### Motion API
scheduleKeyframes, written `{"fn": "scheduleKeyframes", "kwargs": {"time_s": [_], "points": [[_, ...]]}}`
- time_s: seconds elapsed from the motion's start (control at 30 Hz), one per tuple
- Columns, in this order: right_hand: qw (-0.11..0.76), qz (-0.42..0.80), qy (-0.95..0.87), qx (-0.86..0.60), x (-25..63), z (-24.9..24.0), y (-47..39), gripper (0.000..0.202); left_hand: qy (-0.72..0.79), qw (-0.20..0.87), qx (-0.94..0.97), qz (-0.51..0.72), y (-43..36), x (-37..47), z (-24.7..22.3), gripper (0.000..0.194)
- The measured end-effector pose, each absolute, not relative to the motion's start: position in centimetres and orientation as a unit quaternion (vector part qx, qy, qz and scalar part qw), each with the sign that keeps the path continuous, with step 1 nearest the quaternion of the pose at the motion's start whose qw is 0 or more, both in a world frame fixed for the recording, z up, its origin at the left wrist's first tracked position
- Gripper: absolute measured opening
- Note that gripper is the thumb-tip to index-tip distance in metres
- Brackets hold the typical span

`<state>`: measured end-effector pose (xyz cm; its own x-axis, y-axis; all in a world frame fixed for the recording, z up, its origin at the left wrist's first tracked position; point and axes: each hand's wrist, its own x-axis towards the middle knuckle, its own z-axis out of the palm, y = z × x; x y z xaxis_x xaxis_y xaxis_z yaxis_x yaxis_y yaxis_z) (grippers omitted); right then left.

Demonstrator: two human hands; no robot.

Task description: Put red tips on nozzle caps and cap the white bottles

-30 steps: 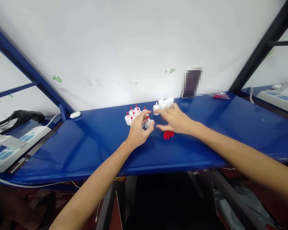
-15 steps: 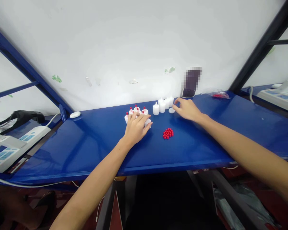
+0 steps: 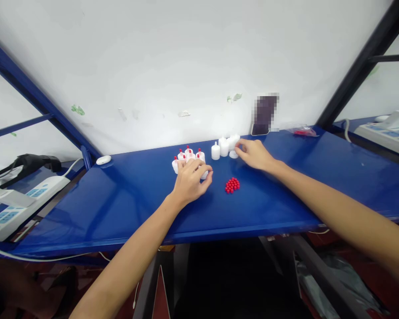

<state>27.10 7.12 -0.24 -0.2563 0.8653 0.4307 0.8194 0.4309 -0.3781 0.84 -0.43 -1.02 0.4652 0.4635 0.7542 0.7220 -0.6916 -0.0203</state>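
Note:
My left hand (image 3: 191, 181) curves its fingers and thumb around a small white bottle (image 3: 205, 175) at the near right of a group of red-capped white bottles (image 3: 175, 165). Most of that bottle is hidden behind the fingers. Farther right, my right hand (image 3: 254, 153) pinches another white bottle (image 3: 233, 154), which is tilted with its round base toward me. It is beside several upright white bottles (image 3: 215, 151) with bare nozzles. A cluster of small red caps (image 3: 232, 185) lies on the blue table between my hands, nearer to me.
Behind the blue table (image 3: 136, 195) rises a white wall. A phone (image 3: 261, 126), partly pixelated, leans there. A clear bag (image 3: 302, 131) with red contents lies at the back right, a white earbud case (image 3: 103, 160) at the back left. Power strips (image 3: 29, 201) flank the table.
My right hand has moved slightly left with the tilted bottle. My left fingers have drawn closer together around their bottle, which has shifted slightly toward me.

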Motion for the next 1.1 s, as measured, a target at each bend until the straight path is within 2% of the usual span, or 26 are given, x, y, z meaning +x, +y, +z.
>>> {"fn": "scheduleKeyframes", "kwargs": {"time_s": [0.07,0.17,0.27,0.37,0.5,0.7,0.93,1.1], "points": [[0.334,0.087,-0.799,-0.492,26.4,0.1,6.2,0.021,-0.339,0.128,-0.853,-0.376,-0.8,1.2,-1.0,0.012],[0.370,0.235,-0.798,-0.412,24.9,0.7,4.6,0.024,-0.341,0.056,-0.858,-0.381,-1.3,1.5,-1.0,0.013],[0.363,0.371,-0.786,-0.336,23.5,1.4,3.0,0.026,-0.358,-0.021,-0.852,-0.382,-1.7,1.7,-0.8,0.025],[0.340,0.432,-0.782,-0.294,22.9,1.9,2.0,0.027,-0.365,-0.085,-0.851,-0.368,-1.9,1.8,-0.6,0.031],[0.288,0.417,-0.807,-0.304,23.9,2.4,2.6,0.028,-0.378,-0.113,-0.840,-0.372,-1.8,1.9,-0.7,0.019],[0.085,0.383,-0.854,-0.341,26.3,2.3,4.8,0.022,-0.364,-0.094,-0.861,-0.342,-1.7,1.9,-1.1,0.019],[0.065,0.365,-0.870,-0.325,26.4,2.0,5.1,0.024,-0.339,-0.107,-0.887,-0.296,-2.0,1.8,-0.9,0.020],[0.116,0.303,-0.875,-0.358,26.1,1.1,5.5,0.023,-0.339,-0.135,-0.877,-0.313,-2.1,1.9,-0.8,0.018]]}}
